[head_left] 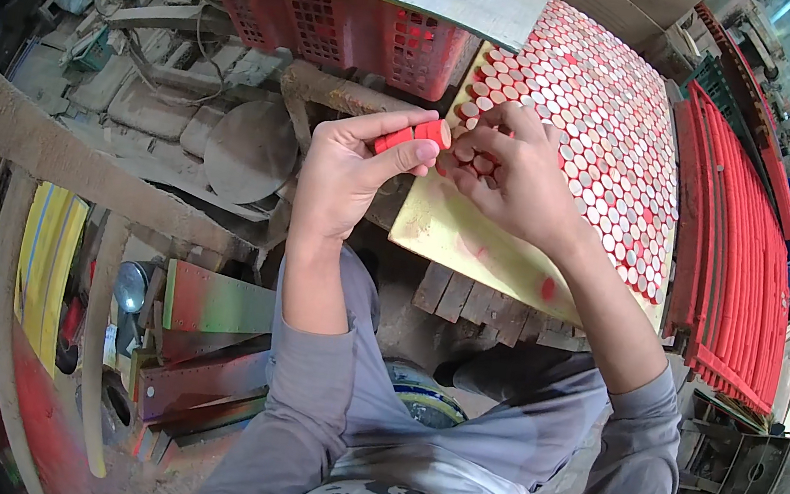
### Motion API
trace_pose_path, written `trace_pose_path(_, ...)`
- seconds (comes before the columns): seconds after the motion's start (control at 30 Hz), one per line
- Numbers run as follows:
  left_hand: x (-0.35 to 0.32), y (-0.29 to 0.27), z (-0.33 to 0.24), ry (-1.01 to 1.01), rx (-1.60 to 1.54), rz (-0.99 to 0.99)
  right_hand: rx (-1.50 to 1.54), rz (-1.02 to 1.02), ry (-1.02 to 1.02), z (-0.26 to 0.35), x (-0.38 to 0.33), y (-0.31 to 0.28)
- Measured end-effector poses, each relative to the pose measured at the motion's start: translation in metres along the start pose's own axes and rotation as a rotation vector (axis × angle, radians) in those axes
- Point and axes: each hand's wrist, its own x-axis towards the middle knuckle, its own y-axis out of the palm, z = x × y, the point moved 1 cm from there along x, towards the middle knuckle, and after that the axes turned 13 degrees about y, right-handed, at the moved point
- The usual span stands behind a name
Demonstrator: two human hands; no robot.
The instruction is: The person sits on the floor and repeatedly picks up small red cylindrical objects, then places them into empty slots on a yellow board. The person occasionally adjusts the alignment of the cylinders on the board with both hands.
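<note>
In the head view, the left hand [351, 165] was closed on a short stack of red cylinders [413, 134], thumb on the near side and fingers curled behind, held just off the near-left corner of the yellow board [476, 243]. One pale round end face showed at the right end of the stack. The right hand [512, 168] lay over that same corner of the board, its fingertips pinched together among the standing pieces; whether they were clamped on a single piece could not be told, since the fingers hid it.

The board was tilted up away from the person and carried a dense field of upright red pieces [604, 125], their pale tops packed in a honeycomb pattern. Bare yellow remained only along the near edge and left corner. Beside the board on the right lay a rack of long red rods [739, 245]. A red plastic crate [345, 28] stood behind, under a grey sheet.

As a judgement, the step in hand was filling the near rows, with most of the board already covered. The next move would call for drawing one piece from the left-hand stack and standing it upright, tight against its neighbours, without tipping those already set.
</note>
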Motion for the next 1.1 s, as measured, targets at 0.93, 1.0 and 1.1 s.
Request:
trace_pose_path(0.93, 0.000, -0.007, -0.001, -0.004, 0.035, -0.006, -0.098, 0.005, -0.010, -0.024, -0.010, 0.001)
trace_pose_path(1.0, 0.000, -0.007, 0.000, -0.020, 0.043, -0.002, -0.110, -0.009, 0.015, -0.028, -0.011, 0.005)
trace_pose_path(1.1, 0.000, -0.006, 0.002, -0.026, 0.053, 0.004, -0.124, -0.016, 0.033, -0.029, -0.011, 0.007)
